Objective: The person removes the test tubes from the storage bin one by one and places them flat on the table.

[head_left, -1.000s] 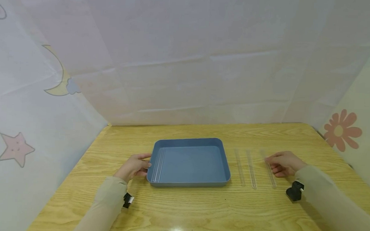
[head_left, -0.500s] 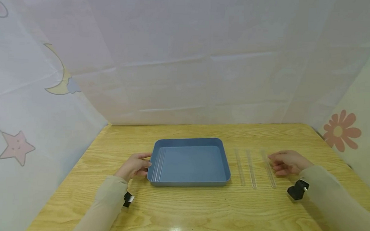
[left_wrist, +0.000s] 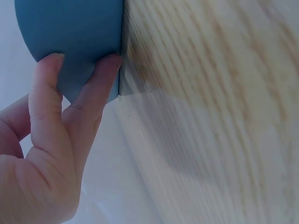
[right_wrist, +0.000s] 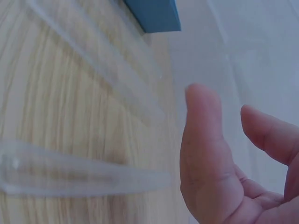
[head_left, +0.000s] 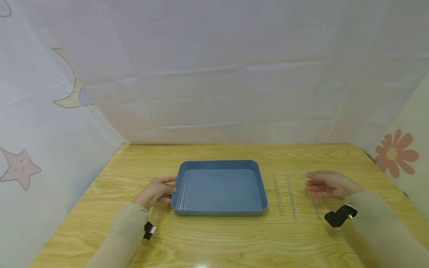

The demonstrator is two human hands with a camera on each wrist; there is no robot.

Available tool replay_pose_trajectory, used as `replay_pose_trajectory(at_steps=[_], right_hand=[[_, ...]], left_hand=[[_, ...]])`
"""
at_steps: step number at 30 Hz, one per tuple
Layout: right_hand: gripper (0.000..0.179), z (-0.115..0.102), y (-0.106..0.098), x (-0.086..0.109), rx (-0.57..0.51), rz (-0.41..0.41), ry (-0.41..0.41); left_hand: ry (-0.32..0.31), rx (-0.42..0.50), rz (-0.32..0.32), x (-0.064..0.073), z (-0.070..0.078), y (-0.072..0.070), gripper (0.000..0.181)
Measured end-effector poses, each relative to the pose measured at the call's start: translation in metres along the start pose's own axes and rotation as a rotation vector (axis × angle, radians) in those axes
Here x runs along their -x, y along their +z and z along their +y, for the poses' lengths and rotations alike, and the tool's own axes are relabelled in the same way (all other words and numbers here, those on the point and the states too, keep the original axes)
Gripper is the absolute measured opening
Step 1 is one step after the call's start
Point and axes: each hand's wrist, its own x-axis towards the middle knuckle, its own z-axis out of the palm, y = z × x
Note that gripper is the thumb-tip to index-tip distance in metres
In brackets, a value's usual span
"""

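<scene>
A blue rectangular tray (head_left: pixel 226 190) lies on the table. Inside it, along the left wall, several slim clear tubes (head_left: pixel 184 192) lie side by side. My left hand (head_left: pixel 155 192) rests against the tray's left end; in the left wrist view its extended fingertips (left_wrist: pixel 108 63) touch the outer wall. Right of the tray, three clear tubes lie on the wood: one nearest the tray (head_left: pixel 278 194), a middle tube (head_left: pixel 291 197) and a right tube (head_left: pixel 315 206). Over the far part of the right tube hovers my right hand (head_left: pixel 329 183), thumb and fingers apart, holding nothing.
The wooden table (head_left: pixel 231 246) reaches back to a pale cloth backdrop (head_left: pixel 230 90). Similar printed cloth (head_left: pixel 38 142) stands along the left and right sides. A black camera mount (head_left: pixel 340 216) sits at the right wrist, another mount (head_left: pixel 148 230) at the left.
My right hand first pulled back slightly from the right tube, then rose and moved left over its far part, its fingers spreading. My left hand, the tray and the tubes stay in place.
</scene>
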Motion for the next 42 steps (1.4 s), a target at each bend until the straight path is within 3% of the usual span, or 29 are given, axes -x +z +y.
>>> replay_pose_trajectory(at_steps=[6, 9, 20, 27, 33, 38, 42], right_hand=[[0.075, -0.007, 0.014, -0.002, -0.044, -0.036, -0.008], [0.080, -0.011, 0.023, -0.004, -0.073, -0.051, -0.003], [0.076, -0.020, 0.052, -0.018, -0.110, -0.087, -0.013], [0.039, -0.025, 0.069, -0.026, -0.127, -0.101, -0.015], [0.050, -0.027, 0.082, -0.031, -0.123, -0.114, -0.018], [0.039, -0.029, 0.091, -0.034, -0.136, -0.108, -0.014], [0.057, -0.031, 0.097, -0.038, -0.124, -0.119, -0.011]], left_hand=[[0.007, 0.012, 0.006, -0.001, -0.001, 0.002, 0.054], [-0.002, 0.015, 0.017, -0.001, -0.001, 0.002, 0.053], [-0.006, 0.027, 0.015, -0.002, -0.002, 0.002, 0.054], [-0.002, 0.024, 0.022, -0.003, -0.002, 0.002, 0.054], [-0.008, 0.031, 0.029, -0.004, -0.003, 0.003, 0.054], [-0.008, 0.024, 0.027, -0.004, -0.002, 0.003, 0.053], [-0.016, 0.014, 0.032, -0.004, -0.001, 0.001, 0.053]])
